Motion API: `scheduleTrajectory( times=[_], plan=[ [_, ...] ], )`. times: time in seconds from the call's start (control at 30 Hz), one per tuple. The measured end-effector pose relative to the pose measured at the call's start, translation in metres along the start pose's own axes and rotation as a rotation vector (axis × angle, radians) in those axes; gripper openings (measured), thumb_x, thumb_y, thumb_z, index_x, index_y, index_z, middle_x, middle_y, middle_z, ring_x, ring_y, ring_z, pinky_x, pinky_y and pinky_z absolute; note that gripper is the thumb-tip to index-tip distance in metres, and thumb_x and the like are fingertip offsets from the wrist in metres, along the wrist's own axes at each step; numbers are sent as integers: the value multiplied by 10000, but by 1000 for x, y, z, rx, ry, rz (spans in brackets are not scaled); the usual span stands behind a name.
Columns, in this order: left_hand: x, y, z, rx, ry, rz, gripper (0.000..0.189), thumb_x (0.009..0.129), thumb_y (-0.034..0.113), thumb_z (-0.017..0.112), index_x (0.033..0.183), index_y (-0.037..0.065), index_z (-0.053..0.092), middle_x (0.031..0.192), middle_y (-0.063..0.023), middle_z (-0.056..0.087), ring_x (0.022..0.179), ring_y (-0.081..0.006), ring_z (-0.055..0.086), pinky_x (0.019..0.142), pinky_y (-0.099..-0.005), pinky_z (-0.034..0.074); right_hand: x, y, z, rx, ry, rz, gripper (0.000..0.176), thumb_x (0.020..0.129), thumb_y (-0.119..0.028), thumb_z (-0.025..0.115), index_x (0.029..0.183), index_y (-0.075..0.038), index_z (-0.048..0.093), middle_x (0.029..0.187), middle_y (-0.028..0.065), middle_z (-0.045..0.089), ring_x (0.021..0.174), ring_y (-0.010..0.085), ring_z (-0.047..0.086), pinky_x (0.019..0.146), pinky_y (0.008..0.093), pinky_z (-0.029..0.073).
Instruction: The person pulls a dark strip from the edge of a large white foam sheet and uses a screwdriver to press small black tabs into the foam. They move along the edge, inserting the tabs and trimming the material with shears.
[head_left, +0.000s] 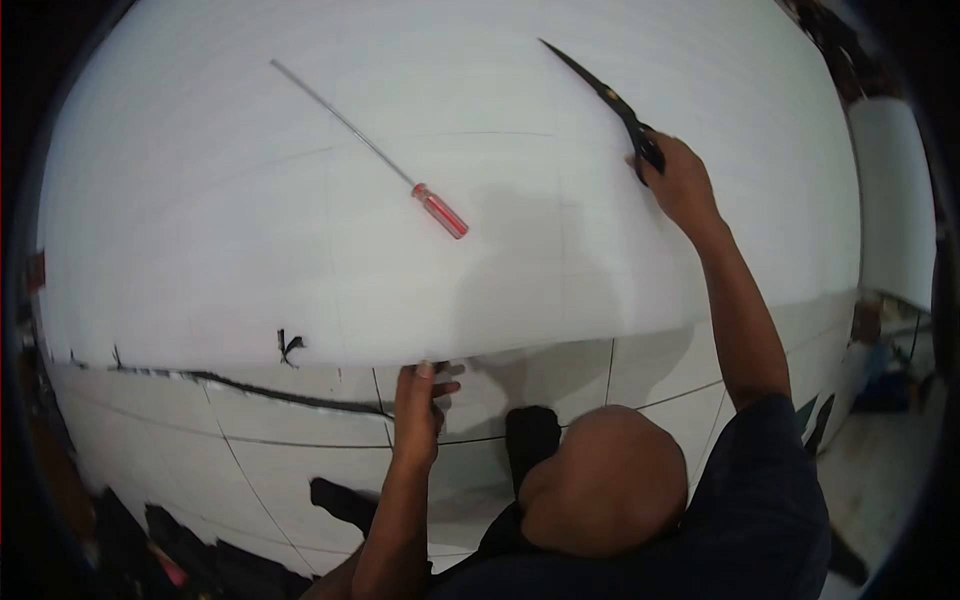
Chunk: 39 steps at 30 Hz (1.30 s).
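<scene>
My right hand is wrapped round the handles of black scissors. Their blades are together and point to the far left over the white tabletop. At the near edge of the table is my left hand, its thumb up against the edge and its fingers apart. A long dark strip runs along that edge from the left and meets the left hand near its palm. Farther in lies a screwdriver with a red and clear handle and a long metal shaft.
Small black scraps lie near the table's front edge. Below is a tiled floor, with dark items at lower left. A head shows at the bottom. A white surface stands at the right.
</scene>
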<state>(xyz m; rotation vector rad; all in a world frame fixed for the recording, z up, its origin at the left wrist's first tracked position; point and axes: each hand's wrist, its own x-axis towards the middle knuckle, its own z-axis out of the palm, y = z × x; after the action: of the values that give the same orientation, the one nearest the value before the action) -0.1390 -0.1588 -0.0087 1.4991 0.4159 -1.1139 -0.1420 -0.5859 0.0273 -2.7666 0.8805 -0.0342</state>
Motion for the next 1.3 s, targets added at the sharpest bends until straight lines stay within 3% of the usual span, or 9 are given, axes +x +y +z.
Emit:
scheduleTrajectory(
  times=[0.13,0.27,0.37,0.43,0.53,0.6,0.7,0.9,1.3],
  plan=[
    [3,18,21,-140,219,-12,728,950,663,444,1336,48,495,1200,-60,586,921,-150,541,531,-238,308,-15,1,-4,96,23,-107,405,902,-166,705,1251,5,592,1128,182,637,1017,317,632,844,391,520],
    [32,21,40,-251,283,-61,919,925,631,553,1467,-77,328,1437,-224,436,1333,-304,416,1052,-373,366,-87,8,-12,105,196,-282,274,858,-91,747,1051,11,581,1037,146,580,940,267,579,725,342,479],
    [28,30,39,-298,270,18,940,926,625,557,1465,-107,321,1459,-233,403,1354,-335,373,1162,-396,245,-218,35,-3,395,-258,75,192,916,-148,698,945,-51,535,764,22,506,748,147,517,704,274,439],
    [29,30,38,-255,281,-37,935,926,637,547,1441,-118,352,1475,-233,383,1357,-340,360,1150,-390,271,-272,34,-2,632,-687,584,406,945,-330,661,1152,-10,522,1011,102,599,868,208,599,751,319,481],
    [35,20,27,-168,272,-202,877,923,617,547,1428,-84,395,1462,-240,387,1319,-362,376,1129,-407,291,-265,38,20,1103,-297,1096,743,963,-575,535,1417,-13,361,1267,148,563,1000,270,615,790,386,494],
    [29,15,20,-155,309,-91,946,847,716,523,1398,-49,449,1191,-178,499,1001,-249,444,777,-331,336,-235,42,25,1128,-180,1090,917,920,-712,491,1506,-51,249,1406,142,476,1119,282,570,827,409,494],
    [22,6,21,-239,367,95,859,852,672,539,1369,-12,490,1073,-139,563,867,-199,498,602,-297,366,-214,53,40,1368,-83,1127,821,912,-652,577,1423,-49,355,1301,116,510,1112,237,549,821,362,506],
    [33,-6,33,-440,352,291,733,932,418,607,1437,-63,381,1366,-272,474,1317,-398,387,1101,-468,340,-210,22,29,1607,113,1124,620,903,-507,683,1269,-52,474,1167,84,517,1019,200,552,751,298,527],
    [16,-2,38,-406,430,132,1025,815,532,728,1435,-160,295,1433,-315,411,1359,-424,395,1122,-457,360,-218,68,48,1704,5,1052,653,822,-459,802,1218,-31,509,1096,94,555,948,232,574,762,336,552]
  ],
)
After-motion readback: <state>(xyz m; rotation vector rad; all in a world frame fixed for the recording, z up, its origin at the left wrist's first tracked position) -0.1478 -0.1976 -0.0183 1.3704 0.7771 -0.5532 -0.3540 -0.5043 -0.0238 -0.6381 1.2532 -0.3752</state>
